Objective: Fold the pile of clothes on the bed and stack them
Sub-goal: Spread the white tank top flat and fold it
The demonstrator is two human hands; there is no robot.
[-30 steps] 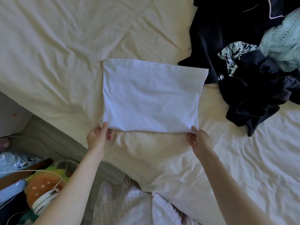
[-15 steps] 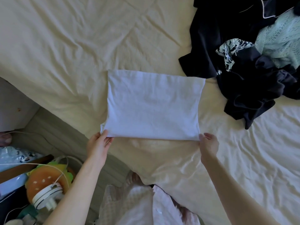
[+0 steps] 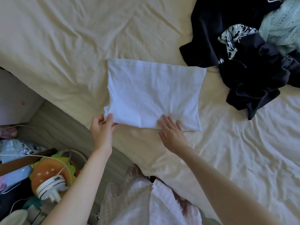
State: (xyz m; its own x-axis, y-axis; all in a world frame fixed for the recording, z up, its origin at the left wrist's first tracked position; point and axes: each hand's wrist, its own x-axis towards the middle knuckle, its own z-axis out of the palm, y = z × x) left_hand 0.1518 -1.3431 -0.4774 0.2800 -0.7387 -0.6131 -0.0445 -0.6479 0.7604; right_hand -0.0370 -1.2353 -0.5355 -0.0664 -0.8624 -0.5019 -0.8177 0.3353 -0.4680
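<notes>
Hands first: L hand [image 3: 102, 127] is pinched on the near-left corner of the white garment [image 3: 154, 96], thumb on top, fingers under. R hand [image 3: 170, 129] is laid flat w/ straight fingers on the near edge, approx mid-width, pressing; nothing is gripped by it. Half a sec ago the R hand was held at the near-right corner; that corner is now let go and the palm has been shifted inward. Probably the centre is being pinned so the left half can be folded over, i.e. one more fold is judged due before stacking. Garment is lain as a folded rectangle mid-bed [image 3: 65, 46], close to the near edge. Dark clothes pile [image 3: 243, 62] is left unfolded far right, w/ a mint-green piece [image 3: 282, 28] on it.
</notes>
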